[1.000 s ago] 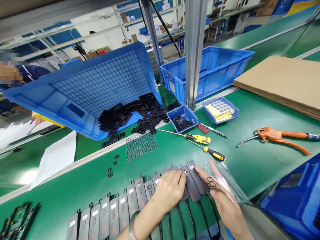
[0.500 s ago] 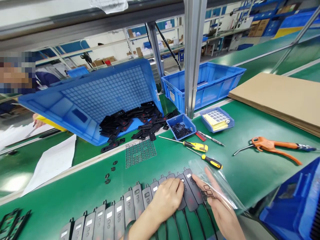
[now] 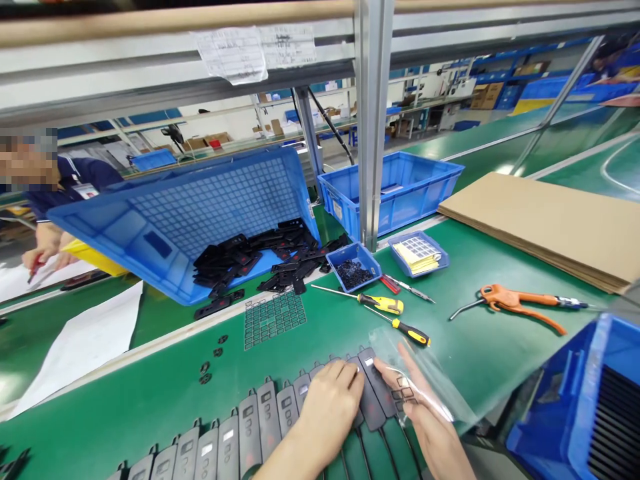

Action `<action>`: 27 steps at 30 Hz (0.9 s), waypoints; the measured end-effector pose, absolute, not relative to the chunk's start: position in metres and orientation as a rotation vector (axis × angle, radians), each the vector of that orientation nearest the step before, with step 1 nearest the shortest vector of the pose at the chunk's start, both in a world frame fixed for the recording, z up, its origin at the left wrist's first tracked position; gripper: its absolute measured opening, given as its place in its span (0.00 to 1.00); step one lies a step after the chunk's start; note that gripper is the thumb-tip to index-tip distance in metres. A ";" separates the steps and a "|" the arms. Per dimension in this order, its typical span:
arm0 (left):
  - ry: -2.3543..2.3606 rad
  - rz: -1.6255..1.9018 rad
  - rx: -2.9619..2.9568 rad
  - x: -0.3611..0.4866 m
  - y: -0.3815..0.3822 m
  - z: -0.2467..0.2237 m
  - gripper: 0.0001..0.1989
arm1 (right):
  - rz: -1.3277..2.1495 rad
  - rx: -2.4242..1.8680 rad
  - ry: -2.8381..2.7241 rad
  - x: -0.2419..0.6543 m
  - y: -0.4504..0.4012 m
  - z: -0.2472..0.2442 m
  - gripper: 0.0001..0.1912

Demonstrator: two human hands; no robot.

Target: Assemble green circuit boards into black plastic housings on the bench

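A row of dark grey handheld devices (image 3: 249, 427) with small windows, buttons and cables lies along the front of the bench. My left hand (image 3: 334, 403) rests over devices toward the row's right end, fingertips curled together near a window; whatever they pinch is hidden. My right hand (image 3: 431, 417) grips a clear plastic sheet (image 3: 445, 390) that carries a few black square outlines. Its index finger is at the rightmost device (image 3: 379, 383). Beyond the row lies another clear sheet with a grid of square frames (image 3: 275, 319).
Two yellow-black screwdrivers (image 3: 387, 305), an orange air gun (image 3: 515, 299) and small blue trays (image 3: 353, 267) lie beyond my hands. A tilted blue crate (image 3: 170, 227) spills black casings (image 3: 240, 257). Cardboard sheets (image 3: 545, 220) are at right; a metal post (image 3: 373, 127) rises mid-bench. A co-worker (image 3: 75, 177) is at left.
The view has tilted up, so the bench sits slightly lower and farther left. My left hand stays over the devices, and my right hand keeps the clear sheet.
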State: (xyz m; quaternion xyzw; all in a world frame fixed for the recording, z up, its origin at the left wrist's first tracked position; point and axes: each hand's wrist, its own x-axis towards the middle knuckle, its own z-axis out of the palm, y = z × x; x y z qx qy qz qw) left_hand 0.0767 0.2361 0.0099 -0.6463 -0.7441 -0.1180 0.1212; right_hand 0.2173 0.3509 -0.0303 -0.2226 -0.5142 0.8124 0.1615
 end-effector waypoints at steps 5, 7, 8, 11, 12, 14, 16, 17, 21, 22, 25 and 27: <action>-2.007 -0.971 -1.913 0.088 0.245 0.026 0.11 | 2.347 -0.622 -1.438 0.221 0.345 -0.032 0.35; -1.924 -1.013 -1.960 0.090 0.248 0.028 0.11 | 2.351 -0.616 -1.432 0.223 0.343 -0.034 0.31; -1.889 -1.005 -1.989 0.091 0.249 0.029 0.11 | 2.345 -0.613 -1.446 0.223 0.342 -0.034 0.29; -1.770 -0.942 -2.050 0.087 0.247 0.028 0.13 | 2.333 -0.594 -1.452 0.223 0.341 -0.034 0.27; -1.735 -0.916 -2.054 0.085 0.246 0.028 0.14 | 2.354 -0.570 -1.433 0.222 0.340 -0.033 0.27; -1.689 -0.869 -2.030 0.083 0.241 0.030 0.17 | 2.418 -0.479 -1.387 0.219 0.340 -0.029 0.28; -1.677 -0.844 -1.970 0.082 0.237 0.032 0.17 | 2.469 -0.368 -1.386 0.214 0.340 -0.021 0.31; -1.676 -0.848 -1.931 0.082 0.235 0.034 0.16 | 2.477 -0.324 -1.411 0.211 0.340 -0.016 0.32; -1.747 -0.915 -1.750 0.070 0.228 0.045 0.12 | 2.381 -0.286 -1.769 0.186 0.346 0.009 0.34; -1.776 -0.932 -1.717 0.063 0.223 0.049 0.12 | 2.290 -0.270 -1.903 0.175 0.347 0.015 0.35; -1.858 -0.967 -1.620 0.042 0.195 0.060 0.12 | 1.899 -0.074 -2.205 0.135 0.346 0.035 0.34; -1.910 -0.967 -1.506 0.028 0.172 0.064 0.12 | 1.675 0.118 -2.298 0.105 0.342 0.050 0.35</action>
